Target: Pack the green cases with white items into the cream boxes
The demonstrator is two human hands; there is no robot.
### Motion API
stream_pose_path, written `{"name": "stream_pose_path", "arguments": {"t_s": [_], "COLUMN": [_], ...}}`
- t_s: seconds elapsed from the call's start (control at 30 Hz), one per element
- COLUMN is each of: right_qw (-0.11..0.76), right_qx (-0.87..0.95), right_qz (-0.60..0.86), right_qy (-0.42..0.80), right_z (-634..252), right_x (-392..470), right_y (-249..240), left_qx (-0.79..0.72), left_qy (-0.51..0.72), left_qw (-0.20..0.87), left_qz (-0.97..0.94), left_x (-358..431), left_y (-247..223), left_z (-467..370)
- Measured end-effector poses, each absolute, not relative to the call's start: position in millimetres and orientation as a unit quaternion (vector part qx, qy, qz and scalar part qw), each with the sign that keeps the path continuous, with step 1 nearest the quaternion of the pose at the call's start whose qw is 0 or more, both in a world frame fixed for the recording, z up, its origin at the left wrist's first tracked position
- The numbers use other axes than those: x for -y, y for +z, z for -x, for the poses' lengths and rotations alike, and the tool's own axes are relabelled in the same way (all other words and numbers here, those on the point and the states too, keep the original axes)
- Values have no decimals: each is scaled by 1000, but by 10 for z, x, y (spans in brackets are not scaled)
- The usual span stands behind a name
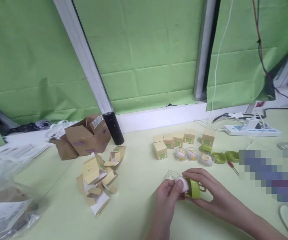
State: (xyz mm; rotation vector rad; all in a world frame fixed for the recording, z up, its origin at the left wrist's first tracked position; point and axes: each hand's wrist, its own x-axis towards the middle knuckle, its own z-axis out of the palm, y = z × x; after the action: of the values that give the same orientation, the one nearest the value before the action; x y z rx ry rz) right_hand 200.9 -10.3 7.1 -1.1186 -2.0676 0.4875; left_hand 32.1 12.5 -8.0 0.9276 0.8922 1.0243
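Note:
My left hand [166,197] pinches a small rounded white piece [184,185] between thumb and fingers. My right hand [215,191] is wrapped round an olive-green cup-shaped shell [195,189], held on its side with its opening towards the white piece. The two pieces meet or overlap, but fingers hide where. A clear plastic cover [172,174] shows just behind the left fingers; I cannot tell whether it is held. Beyond my hands stand clear cases [192,153] with pale pieces and yellow parts inside, beside open green shells [219,157]. A red-handled screwdriver [231,165] lies to their right.
Several small cream boxes [160,150] stand behind the cases. Opened, flattened boxes [93,170] pile up at left, near a brown carton [91,136] and a black cylinder [114,128]. A power strip [254,130] with cables lies back right; a plastic bag [11,200] is front left.

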Motion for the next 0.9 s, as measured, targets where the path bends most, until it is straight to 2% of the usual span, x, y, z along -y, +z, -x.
{"name": "stream_pose_path", "arguments": {"t_s": [0.13, 0.37, 0.57, 0.9], "right_qw": [339, 344, 360, 320], "right_qx": [811, 807, 808, 792], "right_qz": [439, 427, 426, 454], "right_qy": [187, 219, 190, 254], "right_z": [-2017, -1967, -1968, -1907], "right_x": [95, 93, 104, 181], "right_y": [54, 100, 65, 253], "left_qx": [-395, -376, -372, -349], "left_qy": [445, 422, 431, 382], "left_qw": [676, 690, 689, 715], "left_qz": [-435, -452, -449, -471], "left_x": [-89, -36, -46, -32], "left_y": [-10, 104, 84, 107], "left_z": [-305, -294, -303, -280]}}
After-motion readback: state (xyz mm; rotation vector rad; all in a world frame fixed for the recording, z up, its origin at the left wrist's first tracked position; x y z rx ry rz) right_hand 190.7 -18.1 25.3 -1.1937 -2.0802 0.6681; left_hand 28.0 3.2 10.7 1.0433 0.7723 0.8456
